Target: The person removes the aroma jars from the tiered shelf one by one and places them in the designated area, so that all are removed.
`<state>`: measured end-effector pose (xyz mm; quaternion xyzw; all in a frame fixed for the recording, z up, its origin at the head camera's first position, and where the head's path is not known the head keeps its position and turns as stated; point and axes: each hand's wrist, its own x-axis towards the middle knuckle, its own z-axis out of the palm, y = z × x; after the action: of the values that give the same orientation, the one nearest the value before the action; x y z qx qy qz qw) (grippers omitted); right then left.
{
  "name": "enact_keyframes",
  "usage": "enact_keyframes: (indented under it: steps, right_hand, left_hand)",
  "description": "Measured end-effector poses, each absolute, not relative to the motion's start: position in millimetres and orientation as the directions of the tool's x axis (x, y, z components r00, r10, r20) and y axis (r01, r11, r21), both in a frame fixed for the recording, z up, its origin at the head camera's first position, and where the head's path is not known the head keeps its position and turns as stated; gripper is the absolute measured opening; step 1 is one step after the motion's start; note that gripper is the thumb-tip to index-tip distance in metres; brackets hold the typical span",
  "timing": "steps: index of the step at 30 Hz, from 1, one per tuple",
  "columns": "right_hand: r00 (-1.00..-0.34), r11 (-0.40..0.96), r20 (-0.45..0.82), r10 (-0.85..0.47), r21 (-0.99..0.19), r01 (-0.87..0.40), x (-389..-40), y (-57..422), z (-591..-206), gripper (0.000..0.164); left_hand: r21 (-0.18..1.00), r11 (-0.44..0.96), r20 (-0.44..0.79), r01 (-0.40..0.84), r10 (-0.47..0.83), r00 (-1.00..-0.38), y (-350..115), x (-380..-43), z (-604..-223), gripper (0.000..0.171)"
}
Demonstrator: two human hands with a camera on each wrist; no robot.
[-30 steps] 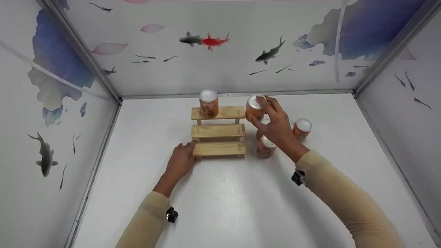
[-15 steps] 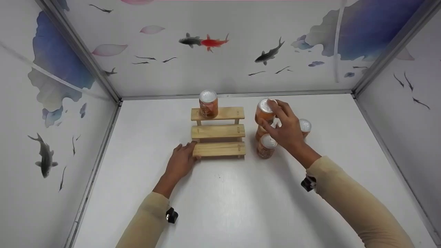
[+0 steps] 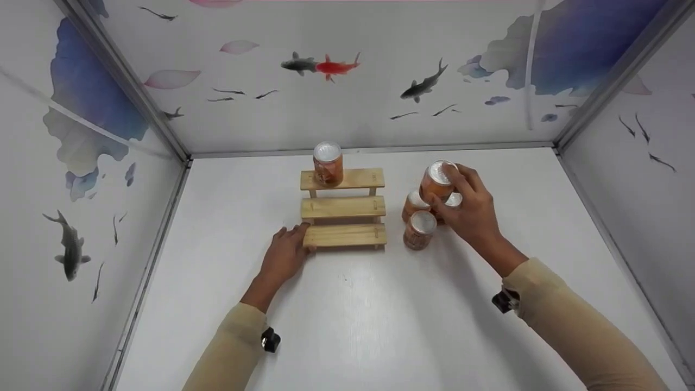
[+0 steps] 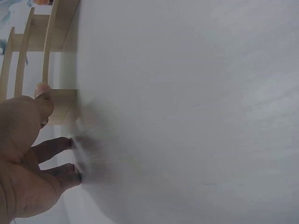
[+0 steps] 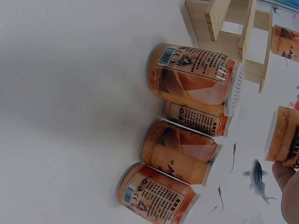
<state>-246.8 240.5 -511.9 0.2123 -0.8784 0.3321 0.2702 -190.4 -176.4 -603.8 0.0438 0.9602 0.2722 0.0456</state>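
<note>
In the head view, right of centre in the frame, the right hand (image 3: 471,214) has thumb and fingers closed on an orange cylindrical can with a silvery lid (image 3: 434,187), parted only as far as its body requires; gripped this near the lid, it could slip. Just below it in the frame, matching orange cans (image 3: 419,237) stand on the white surface (image 3: 347,320), and a low pass could tip one. At upper centre, a lone silver-lidded orange can (image 3: 328,169) stands upright on the top step of the pale wooden three-step stand (image 3: 343,206); any jolt could topple it. In the left wrist view, at lower left, the left hand (image 4: 23,163) lightly grips the lowest step's end between bent thumb and finger; a tug could cause that jolt. In the right wrist view, four cans crowd the centre, so one fall could spread; the held can is apart at the right edge.
</note>
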Motion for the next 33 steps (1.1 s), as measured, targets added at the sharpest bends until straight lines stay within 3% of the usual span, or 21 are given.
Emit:
enact_keyframes:
  steps: [33]
  right_hand:
    - [-0.803, 0.727, 0.574, -0.161, -0.481, -0.489, -223, 280, -535, 0.072]
  left_hand:
    - [0.523, 0.849, -0.04, 0.074, 0.111, -0.993, -177, -192, -608, 0.061]
